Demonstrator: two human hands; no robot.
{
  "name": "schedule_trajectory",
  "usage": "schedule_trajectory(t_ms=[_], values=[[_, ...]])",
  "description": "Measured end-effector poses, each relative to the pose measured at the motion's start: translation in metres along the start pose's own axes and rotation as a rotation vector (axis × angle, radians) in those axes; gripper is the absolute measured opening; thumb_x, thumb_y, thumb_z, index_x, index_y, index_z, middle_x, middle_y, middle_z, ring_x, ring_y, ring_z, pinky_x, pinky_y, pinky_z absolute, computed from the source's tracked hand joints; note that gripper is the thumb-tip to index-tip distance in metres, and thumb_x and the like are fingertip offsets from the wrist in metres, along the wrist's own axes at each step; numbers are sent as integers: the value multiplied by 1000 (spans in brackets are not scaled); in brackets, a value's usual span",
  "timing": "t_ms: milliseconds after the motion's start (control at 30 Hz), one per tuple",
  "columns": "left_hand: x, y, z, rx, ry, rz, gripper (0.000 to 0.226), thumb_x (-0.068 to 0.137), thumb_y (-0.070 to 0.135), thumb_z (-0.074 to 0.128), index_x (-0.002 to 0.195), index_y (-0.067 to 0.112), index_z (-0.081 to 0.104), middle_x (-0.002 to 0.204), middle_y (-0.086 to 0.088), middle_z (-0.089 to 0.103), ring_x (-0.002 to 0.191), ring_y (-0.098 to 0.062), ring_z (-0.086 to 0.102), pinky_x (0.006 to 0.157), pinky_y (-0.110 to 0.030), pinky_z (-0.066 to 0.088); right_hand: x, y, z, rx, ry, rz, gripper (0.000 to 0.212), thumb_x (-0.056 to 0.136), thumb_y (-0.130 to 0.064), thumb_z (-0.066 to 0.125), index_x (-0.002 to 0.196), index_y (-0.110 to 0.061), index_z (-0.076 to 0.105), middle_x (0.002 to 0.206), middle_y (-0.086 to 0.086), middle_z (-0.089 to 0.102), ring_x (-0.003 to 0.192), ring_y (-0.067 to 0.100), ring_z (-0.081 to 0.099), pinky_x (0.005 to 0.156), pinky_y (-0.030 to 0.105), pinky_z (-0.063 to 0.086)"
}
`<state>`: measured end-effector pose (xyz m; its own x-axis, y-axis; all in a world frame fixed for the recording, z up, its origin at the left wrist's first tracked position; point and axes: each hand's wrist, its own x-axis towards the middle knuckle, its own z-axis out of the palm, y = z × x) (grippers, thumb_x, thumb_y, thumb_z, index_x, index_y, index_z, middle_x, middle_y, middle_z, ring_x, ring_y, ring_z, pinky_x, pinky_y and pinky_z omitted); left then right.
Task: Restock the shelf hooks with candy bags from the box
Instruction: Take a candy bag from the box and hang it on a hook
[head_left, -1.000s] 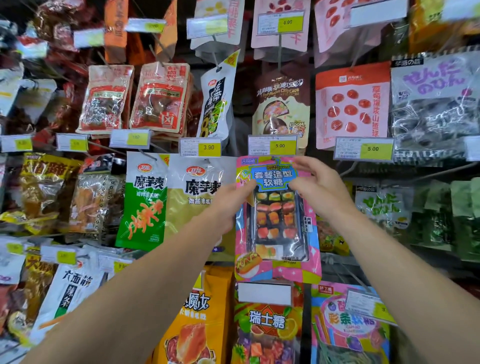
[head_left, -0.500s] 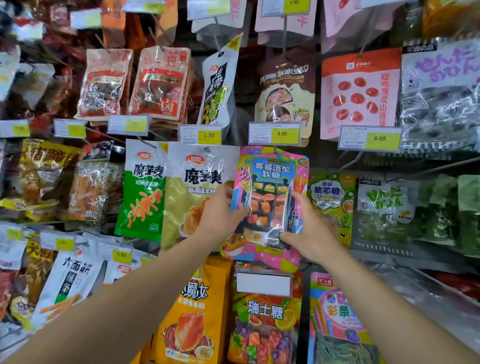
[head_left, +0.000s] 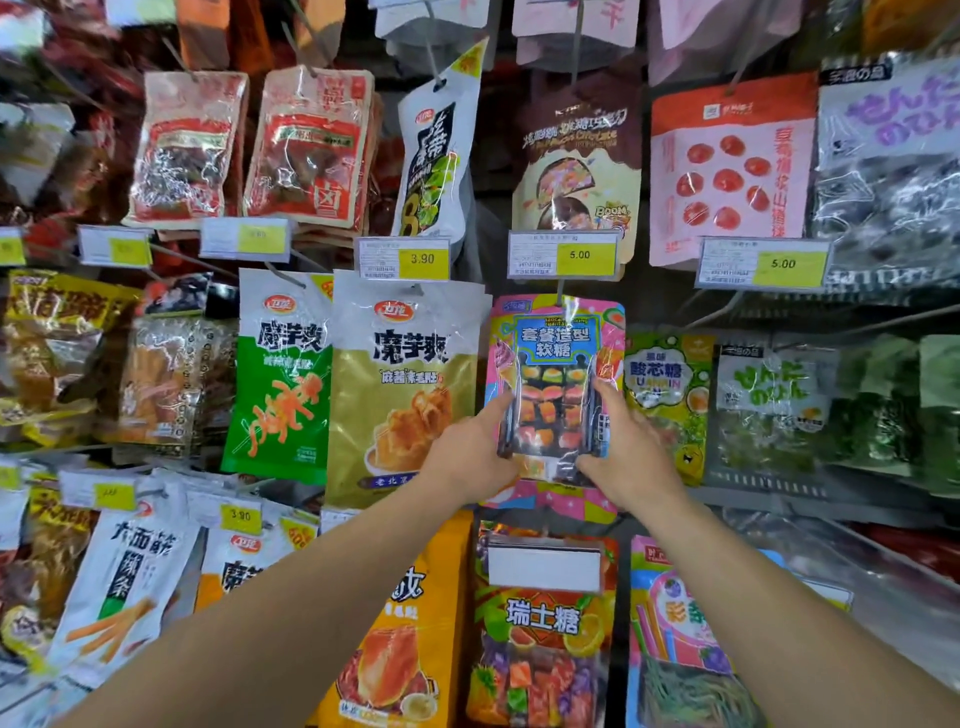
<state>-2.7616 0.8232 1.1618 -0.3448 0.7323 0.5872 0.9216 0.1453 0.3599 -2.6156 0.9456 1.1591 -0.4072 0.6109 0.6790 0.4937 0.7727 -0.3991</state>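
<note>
A pink candy bag (head_left: 558, 332) with a clear window of sushi-shaped gummies hangs on a shelf hook (head_left: 560, 289) just under a yellow 5.00 price tag (head_left: 563, 254). My left hand (head_left: 470, 460) grips the bag's lower left side, thumb up along the edge. My right hand (head_left: 631, 457) grips the lower right side the same way, thumb lying on the window. Both forearms reach up from the bottom of the view. No box is in view.
Snack bags crowd the hooks all round: a gold konjac bag (head_left: 405, 389) at the left, a green sour-candy bag (head_left: 667, 384) at the right, a fruit-candy bag (head_left: 540, 634) below. Price-tag holders (head_left: 761, 262) stick out in front of the rows.
A second ago my hands held the bag's top corners at the hook. They have slid down to its lower sides, and the bag now hangs straight under the tag.
</note>
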Motion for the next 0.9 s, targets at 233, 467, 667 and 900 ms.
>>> schedule_trajectory(t_ms=[233,467,667,900], values=[[-5,-10,-2,-121,3,19,85,81,29,69,153,27,23,120,-10,64,104,-31,62,87,-40,53,-7,-8,-3,-51,-9,64,96,84,-24,75,155,-37,12,142,13,43,124,38,50,97,44,44],[-24,-15,-13,-212,36,123,70,83,26,68,147,24,39,140,-5,55,126,-26,51,97,-28,41,-36,-23,-15,-44,-2,158,99,80,-27,77,157,-30,15,152,7,29,139,28,36,109,41,39],[-72,-27,-21,-370,34,136,64,86,25,67,145,21,44,143,-5,53,123,-26,57,101,-34,47,-91,-49,-18,-81,28,156,85,85,-35,72,155,-21,26,155,9,27,140,28,37,112,42,37],[-159,-41,-24,-412,29,78,50,88,27,67,137,20,54,130,1,63,114,-19,61,89,-23,42,-190,-90,-5,-63,-7,121,68,88,-20,68,149,-20,38,147,7,37,133,23,41,96,27,34]])
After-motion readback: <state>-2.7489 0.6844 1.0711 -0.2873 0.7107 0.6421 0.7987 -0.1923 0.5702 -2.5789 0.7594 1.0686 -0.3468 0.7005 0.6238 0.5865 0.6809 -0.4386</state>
